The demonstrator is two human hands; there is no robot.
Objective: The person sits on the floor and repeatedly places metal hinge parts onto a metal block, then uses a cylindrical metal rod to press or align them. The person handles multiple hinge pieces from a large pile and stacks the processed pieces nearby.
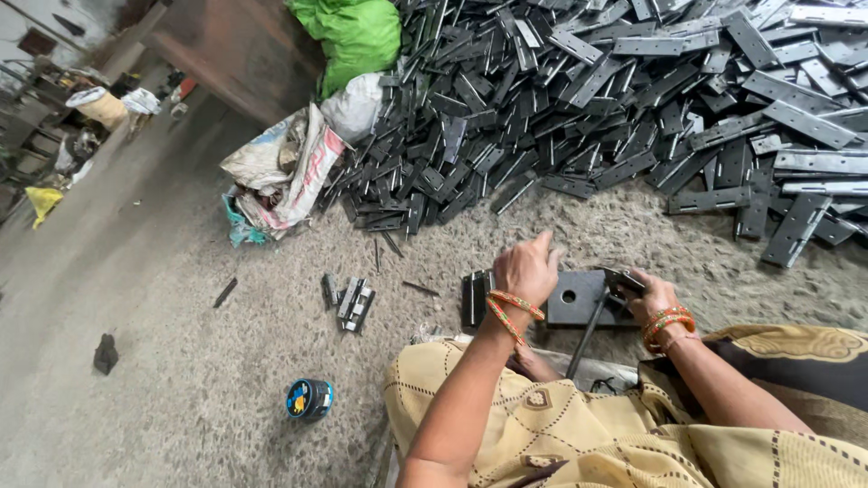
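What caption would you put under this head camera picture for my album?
Seated on the floor, a person's left hand and right hand work at a dark metal block beside a heap of metal strips.

My left hand (527,268) and right hand (653,294) rest on a dark matt metal block (579,298). Behind: heap of dull grey metal strips (633,99), some w/ faint sheen. Floor (181,380) rough, gritty. Green sack (357,36) glossy plastic; my wrap (579,434) soft matt cloth.
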